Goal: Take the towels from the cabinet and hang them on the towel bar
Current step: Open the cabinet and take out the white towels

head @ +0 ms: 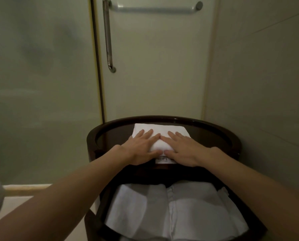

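**Both palms on the top towel, the lift not yet begun**

The folded white towel (160, 130) lies on the top of the dark round cabinet (216, 126), near its middle; its edges lie square to me, and the end with a small label (162, 160) points toward me and reaches the front edge. It looks almost as deep as wide from here, so I cannot name its long axis with certainty.

My left hand (141, 147) and my right hand (184, 149) lie flat on it, side by side, thumbs almost touching; the grip is released on both sides, fingers straight, pressing only.

I judge that this is the taking step. The next move asks me to bring the fingers under the side edges, lift the towel in its fold, and raise it to the towel bar (155, 9) on the wall above, which is bare; there it must open and hang over.

More folded towels (176, 207) wait on the shelf below; a vertical handle (108, 35) stands left of the bar.
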Demonstrator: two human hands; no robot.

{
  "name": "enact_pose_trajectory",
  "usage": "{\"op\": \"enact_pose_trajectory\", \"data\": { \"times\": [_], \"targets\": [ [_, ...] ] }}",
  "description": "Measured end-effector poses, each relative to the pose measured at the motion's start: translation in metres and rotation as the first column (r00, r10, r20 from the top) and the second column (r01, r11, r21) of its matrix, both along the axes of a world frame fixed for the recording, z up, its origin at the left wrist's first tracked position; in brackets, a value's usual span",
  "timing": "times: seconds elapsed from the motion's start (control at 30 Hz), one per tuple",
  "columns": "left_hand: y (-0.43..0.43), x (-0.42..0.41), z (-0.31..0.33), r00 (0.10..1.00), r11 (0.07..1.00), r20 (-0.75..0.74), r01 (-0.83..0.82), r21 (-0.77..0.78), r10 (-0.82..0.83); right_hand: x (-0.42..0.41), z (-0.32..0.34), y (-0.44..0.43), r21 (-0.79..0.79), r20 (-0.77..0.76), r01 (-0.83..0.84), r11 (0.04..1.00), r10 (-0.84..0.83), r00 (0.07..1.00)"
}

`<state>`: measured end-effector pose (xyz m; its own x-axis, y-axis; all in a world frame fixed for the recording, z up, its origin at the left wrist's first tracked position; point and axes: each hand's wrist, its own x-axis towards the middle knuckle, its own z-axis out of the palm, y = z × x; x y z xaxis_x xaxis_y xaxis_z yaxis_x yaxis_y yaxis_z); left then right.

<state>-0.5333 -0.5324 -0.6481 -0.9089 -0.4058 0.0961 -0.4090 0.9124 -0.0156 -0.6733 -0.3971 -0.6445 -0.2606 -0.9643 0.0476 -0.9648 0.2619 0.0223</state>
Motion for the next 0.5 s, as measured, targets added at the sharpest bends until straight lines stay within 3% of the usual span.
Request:
{"op": "enact_pose_trajectory", "data": {
  "times": [0.17, 0.27, 0.37, 0.5],
  "targets": [
    [0.011, 0.007, 0.01, 1.0, 0.999, 0.021, -0.012, -0.035, 0.013, 0.004, 0.005, 0.004, -0.029, -0.013, -0.018, 0.999, 0.018, 1.0],
    [0.024, 0.024, 0.016, 0.998, 0.993, -0.035, 0.041, -0.112, -0.046, 0.017, 0.006, 0.023, -0.202, -0.059, -0.121, 0.972, 0.111, 0.992],
    [0.037, 0.058, 0.013, 0.961, 0.957, -0.174, 0.173, -0.232, -0.216, 0.036, 0.008, 0.05, -0.403, -0.087, -0.251, 0.88, 0.236, 0.968],
    [0.048, 0.097, 0.0, 0.969, 0.974, -0.097, 0.222, -0.053, -0.226, 0.064, 0.005, 0.076, -0.354, -0.066, -0.343, 0.87, 0.343, 0.937]
  ]
}}
